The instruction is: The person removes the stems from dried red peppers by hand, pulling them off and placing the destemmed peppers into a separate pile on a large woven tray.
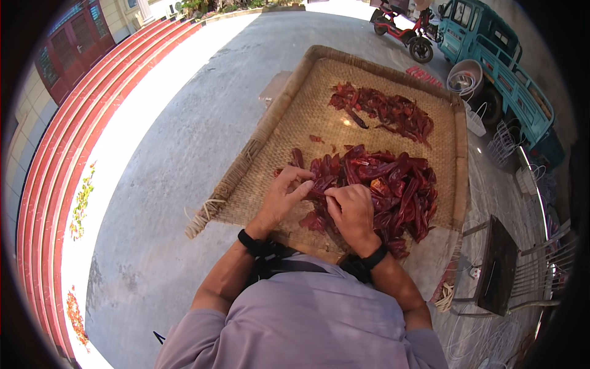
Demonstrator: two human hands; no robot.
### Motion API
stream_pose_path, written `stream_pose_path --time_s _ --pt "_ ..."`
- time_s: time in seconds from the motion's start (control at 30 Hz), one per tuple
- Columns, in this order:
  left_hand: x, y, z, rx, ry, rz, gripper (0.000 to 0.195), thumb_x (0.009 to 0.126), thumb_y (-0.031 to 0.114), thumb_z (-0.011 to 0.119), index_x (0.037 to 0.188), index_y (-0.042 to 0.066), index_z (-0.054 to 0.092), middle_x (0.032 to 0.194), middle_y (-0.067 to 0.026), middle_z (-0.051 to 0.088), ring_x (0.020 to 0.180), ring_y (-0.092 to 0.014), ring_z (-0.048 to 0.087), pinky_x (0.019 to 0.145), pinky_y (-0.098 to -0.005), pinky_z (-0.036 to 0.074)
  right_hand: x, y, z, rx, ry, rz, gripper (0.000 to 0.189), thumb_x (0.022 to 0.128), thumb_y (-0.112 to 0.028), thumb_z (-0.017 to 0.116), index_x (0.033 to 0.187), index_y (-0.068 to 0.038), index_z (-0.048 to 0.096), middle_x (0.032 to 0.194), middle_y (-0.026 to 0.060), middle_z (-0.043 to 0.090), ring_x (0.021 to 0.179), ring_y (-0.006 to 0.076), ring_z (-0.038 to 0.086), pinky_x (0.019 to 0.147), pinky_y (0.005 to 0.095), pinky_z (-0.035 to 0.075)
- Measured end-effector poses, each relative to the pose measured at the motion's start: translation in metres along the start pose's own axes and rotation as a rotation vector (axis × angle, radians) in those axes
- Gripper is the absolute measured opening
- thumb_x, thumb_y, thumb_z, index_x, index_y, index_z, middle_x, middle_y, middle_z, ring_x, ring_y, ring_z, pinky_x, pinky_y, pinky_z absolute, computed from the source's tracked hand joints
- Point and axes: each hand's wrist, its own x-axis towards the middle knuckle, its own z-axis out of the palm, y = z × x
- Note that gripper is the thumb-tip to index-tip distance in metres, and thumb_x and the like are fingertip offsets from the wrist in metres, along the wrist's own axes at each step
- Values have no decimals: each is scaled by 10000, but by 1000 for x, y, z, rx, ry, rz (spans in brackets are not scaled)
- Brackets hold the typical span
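Between my two hands stretches a dark red dried chili pepper (319,190). The thumb and fingers of my left hand (283,196) pinch one end, and my right hand (354,214) grips the other with its fingers curled. Both hands are over the near part of a woven bamboo tray (276,152) with a thick rolled rim. A heap of whole glossy dried chilies (405,184) lies beside and beyond my right hand. Farther up the tray is a flatter pile of torn, opened chili pieces (382,108). A few flattened pieces (313,222) lie between my wrists.
A wooden chair (497,265) stands to the right of the tray. Behind it are wire baskets (504,143), a bucket (465,76), a teal cargo tricycle (502,60) and a red electric scooter (401,32). Red steps (92,110) run along the left, past concrete ground (184,124).
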Motion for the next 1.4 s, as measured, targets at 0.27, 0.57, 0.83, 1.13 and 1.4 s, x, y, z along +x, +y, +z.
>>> stream_pose_path --time_s 0.27,0.57,0.83,1.13,1.4 --pt "2 -21 2 202 -128 80 268 923 132 704 1155 15 640 952 -44 608 888 -127 582 770 -276 490 -1 -3 -2 103 143 129 154 853 -55 672 1006 -76 671 972 87 669 915 295 608 845 402 472" --pt "4 -19 1 505 561 209 624 848 -34 694 1407 5 418 1228 -173 406 782 -163 560 710 -271 511 -3 -1 -5 157 150 92 203 818 16 655 1001 -71 672 1001 97 662 926 311 617 812 399 513" --pt "1 -20 9 635 -141 175 383 873 156 722 1220 43 606 1002 -111 597 910 -249 593 782 -349 512 -8 1 -1 172 67 96 192 818 12 647 990 -66 677 973 102 672 925 306 628 813 397 519" --pt "6 -31 13 632 -78 115 260 891 181 698 1102 36 653 940 -130 613 908 -298 594 779 -382 498 -10 1 0 204 85 90 202 813 36 643 986 -61 681 961 105 670 900 304 642 783 385 532" --pt "11 -30 8 616 724 292 195 885 78 671 1067 21 631 1021 -141 550 762 -295 590 711 -391 500 -10 0 -3 212 158 92 196 797 49 654 958 -57 685 946 109 669 879 301 647 763 379 537"
